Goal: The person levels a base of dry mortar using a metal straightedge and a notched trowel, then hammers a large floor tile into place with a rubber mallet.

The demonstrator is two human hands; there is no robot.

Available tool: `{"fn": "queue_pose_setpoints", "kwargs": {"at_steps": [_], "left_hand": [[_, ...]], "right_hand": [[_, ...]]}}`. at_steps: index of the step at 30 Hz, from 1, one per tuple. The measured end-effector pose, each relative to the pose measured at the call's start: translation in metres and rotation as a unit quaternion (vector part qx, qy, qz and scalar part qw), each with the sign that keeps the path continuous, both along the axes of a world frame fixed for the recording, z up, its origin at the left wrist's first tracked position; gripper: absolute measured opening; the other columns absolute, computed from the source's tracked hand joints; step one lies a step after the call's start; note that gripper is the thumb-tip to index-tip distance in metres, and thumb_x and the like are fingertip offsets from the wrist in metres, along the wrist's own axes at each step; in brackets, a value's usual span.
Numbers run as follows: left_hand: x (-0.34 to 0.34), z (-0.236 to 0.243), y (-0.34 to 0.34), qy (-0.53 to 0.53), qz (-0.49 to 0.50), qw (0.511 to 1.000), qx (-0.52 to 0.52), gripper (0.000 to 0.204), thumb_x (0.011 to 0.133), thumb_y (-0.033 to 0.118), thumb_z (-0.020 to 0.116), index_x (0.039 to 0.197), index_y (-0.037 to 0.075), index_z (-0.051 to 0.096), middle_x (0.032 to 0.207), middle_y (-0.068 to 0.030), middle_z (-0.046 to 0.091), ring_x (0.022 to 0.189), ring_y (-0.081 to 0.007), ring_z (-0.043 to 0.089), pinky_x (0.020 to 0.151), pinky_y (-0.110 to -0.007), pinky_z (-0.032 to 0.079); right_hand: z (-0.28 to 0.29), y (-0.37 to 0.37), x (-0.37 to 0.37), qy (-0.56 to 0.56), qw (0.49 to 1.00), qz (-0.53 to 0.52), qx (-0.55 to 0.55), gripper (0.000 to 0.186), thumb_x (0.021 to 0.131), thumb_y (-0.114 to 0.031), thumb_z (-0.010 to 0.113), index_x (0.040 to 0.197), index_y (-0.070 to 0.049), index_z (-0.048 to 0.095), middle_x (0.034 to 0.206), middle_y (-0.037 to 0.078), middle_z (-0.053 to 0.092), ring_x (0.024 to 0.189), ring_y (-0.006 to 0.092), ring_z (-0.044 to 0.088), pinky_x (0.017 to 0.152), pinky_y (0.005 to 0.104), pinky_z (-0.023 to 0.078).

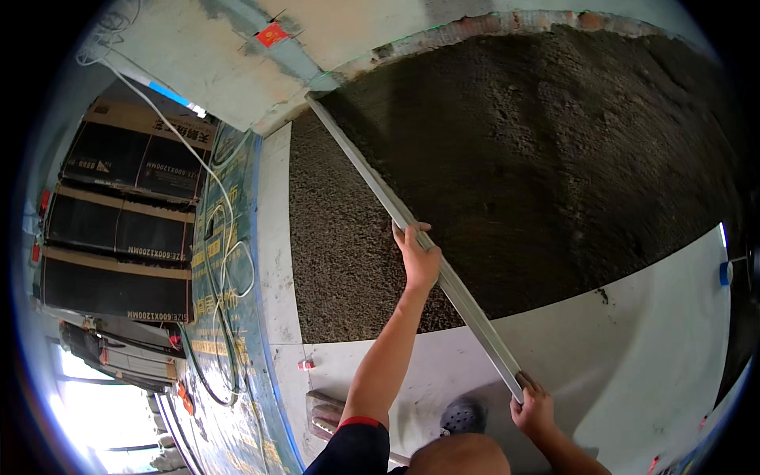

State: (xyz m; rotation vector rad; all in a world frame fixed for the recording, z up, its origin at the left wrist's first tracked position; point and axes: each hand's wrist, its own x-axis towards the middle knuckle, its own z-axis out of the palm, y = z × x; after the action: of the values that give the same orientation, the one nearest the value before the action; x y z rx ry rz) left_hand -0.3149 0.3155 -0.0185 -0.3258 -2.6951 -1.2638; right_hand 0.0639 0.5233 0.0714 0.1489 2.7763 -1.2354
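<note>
- Right hand [533, 409]: closed round the near end of the long metal straightedge [412, 229].
- Left hand [417, 257]: fingers curled over the straightedge mid-length.
- Beyond both hands: rough mortar bed [554, 158], open to the wall [237, 63].
- Straightedge's far tip: indistinct.

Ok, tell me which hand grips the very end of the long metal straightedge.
The right hand. It holds the straightedge at its near tip over the pale tile, while the left hand grasps it partway along, above the dark mortar bed.
</note>
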Motion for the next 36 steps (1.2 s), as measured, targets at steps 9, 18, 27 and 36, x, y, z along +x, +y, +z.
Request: {"fn": "queue_pose_setpoints", "kwargs": {"at_steps": [9,18,27,36], "left_hand": [[0.114,0.093,0.167,-0.149,-0.095,0.978,0.111,0.049,0.067,-0.012,0.05,0.112,0.009,0.054,0.153,-0.0314,0.005,0.145,-0.0509,0.009,0.108,-0.048,0.033],[0.201,0.079,0.312,-0.163,-0.171,0.958,0.163,0.055,0.069,-0.015,0.055,0.118,0.011,0.051,0.155,-0.0316,-0.014,0.14,-0.0573,0.018,0.107,-0.046,0.04],[0.25,0.066,0.201,-0.117,-0.403,0.908,-0.019,0.078,0.086,0.025,0.064,0.149,0.002,0.024,0.159,-0.0257,0.001,0.147,-0.0436,0.003,0.118,-0.051,0.015],[0.178,0.048,0.061,-0.1,-0.385,0.835,-0.38,0.081,0.095,0.056,0.045,0.156,0.01,0.017,0.164,-0.0143,-0.001,0.151,-0.0321,-0.006,0.121,-0.047,-0.002]], "right_hand": [[0.027,0.058,0.1,-0.138,0.984,-0.113,0.013,0.055,0.073,-0.005,0.063,0.127,0.004,0.054,0.127,0.021,0.059,0.108,0.0395,0.061,0.089,0.0448,0.052],[0.032,0.123,0.194,-0.213,0.943,-0.247,0.063,0.045,0.082,-0.011,0.062,0.126,0.001,0.056,0.126,0.022,0.059,0.111,0.0424,0.059,0.092,0.0473,0.049],[0.047,0.187,0.169,-0.36,0.897,-0.254,0.044,0.032,0.078,-0.025,0.073,0.086,0.004,0.063,0.073,0.022,0.064,0.071,0.0402,0.064,0.067,0.0456,0.049],[0.05,0.191,0.166,-0.357,0.895,-0.262,0.055,0.032,0.077,-0.024,0.075,0.088,0.004,0.063,0.078,0.023,0.066,0.077,0.0431,0.065,0.069,0.0461,0.05]]}}
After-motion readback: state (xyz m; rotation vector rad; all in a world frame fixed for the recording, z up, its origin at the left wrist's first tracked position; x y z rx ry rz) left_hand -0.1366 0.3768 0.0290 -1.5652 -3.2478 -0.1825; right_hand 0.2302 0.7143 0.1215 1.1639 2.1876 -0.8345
